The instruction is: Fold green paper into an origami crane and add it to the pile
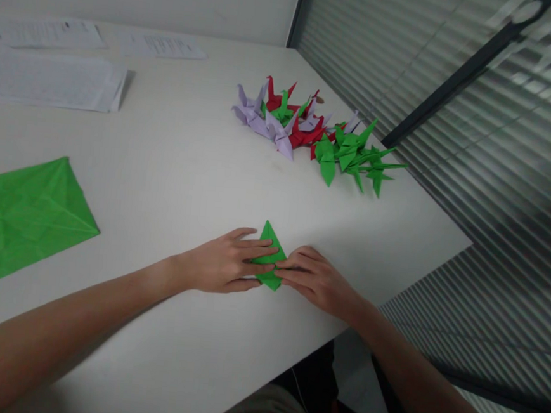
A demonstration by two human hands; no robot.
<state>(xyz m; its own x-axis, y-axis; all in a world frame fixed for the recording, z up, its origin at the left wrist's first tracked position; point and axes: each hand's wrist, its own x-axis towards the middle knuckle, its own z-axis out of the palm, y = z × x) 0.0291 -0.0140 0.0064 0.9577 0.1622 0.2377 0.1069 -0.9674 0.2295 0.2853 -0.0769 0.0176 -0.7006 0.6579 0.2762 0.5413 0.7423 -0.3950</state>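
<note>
A small folded piece of green origami paper lies on the white table between my hands, with one pointed end facing away from me. My left hand rests flat across its left side, fingers spread and outstretched over the folds. From the other side, my right hand touches the paper's right edge, its fingers bent and pressed close together there. Part of the paper is hidden under the fingers of both hands.
Beyond my hands is a cluster of folded paper cranes in lilac, red and green. A large creased green sheet lies at left. Printed papers sit at the back left. Window blinds border the table's right edge.
</note>
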